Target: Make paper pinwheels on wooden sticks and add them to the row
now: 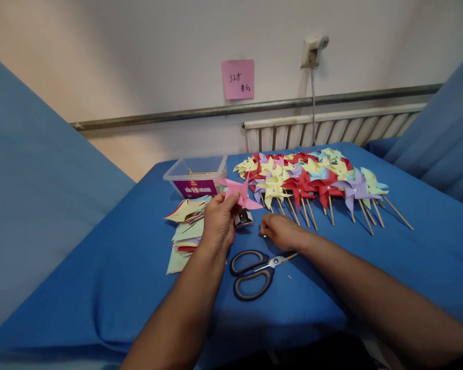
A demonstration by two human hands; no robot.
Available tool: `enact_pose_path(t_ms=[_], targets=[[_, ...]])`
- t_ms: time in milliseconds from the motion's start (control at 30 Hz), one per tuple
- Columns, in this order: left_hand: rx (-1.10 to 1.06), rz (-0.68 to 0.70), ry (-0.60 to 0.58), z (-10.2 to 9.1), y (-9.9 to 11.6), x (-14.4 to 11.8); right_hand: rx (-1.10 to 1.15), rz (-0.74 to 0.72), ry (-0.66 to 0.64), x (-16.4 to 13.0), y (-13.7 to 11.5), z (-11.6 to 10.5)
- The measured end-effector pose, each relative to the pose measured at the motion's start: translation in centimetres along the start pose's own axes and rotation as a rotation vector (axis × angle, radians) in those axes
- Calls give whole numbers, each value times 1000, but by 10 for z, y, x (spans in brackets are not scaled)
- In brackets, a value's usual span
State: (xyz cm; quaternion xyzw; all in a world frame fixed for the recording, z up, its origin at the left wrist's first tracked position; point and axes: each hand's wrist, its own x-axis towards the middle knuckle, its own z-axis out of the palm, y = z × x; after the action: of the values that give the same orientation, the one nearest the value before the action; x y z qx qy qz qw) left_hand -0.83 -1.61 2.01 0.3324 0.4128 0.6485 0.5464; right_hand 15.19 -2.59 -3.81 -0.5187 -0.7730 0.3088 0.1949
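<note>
My left hand (220, 216) pinches a pink paper pinwheel (237, 193), its blades folded in to the middle, with the thumb pressed on it. To the right, my right hand (278, 230) is closed low over the cloth. A small shiny metal piece (265, 236) shows at its fingertips, too small to name surely. Between the hands sits a small open box (244, 218) with dark, glinting bits inside. Scissors (272, 263) with dark handles lie in front of the right hand, blades pointing right and partly under the wrist.
Finished pinwheels (303, 187) on wooden sticks are heaped at the back right. Stacked coloured paper (183, 236) lies left of my left arm. Behind it stands a clear plastic tub (195, 177) with sticks inside. Blue cloth (131, 267) covers the table, which meets a wall with a radiator (332, 128).
</note>
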Motion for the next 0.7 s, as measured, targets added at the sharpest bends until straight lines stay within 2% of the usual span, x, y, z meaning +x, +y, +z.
enact_pose_path(t_ms=[133,300,467,700], targets=[[14,-20,-15,-1,-4,2,-208,-104,-51,-8,-3,-6],[11,-26,-15,-3,-6,4,-157,-83,30,-8,1,-15],[42,-23,-35,-2,-9,3,-77,-155,-109,-16,-4,-16],[55,-23,-47,-2,-11,2,-179,-230,-134,-16,-7,-9]])
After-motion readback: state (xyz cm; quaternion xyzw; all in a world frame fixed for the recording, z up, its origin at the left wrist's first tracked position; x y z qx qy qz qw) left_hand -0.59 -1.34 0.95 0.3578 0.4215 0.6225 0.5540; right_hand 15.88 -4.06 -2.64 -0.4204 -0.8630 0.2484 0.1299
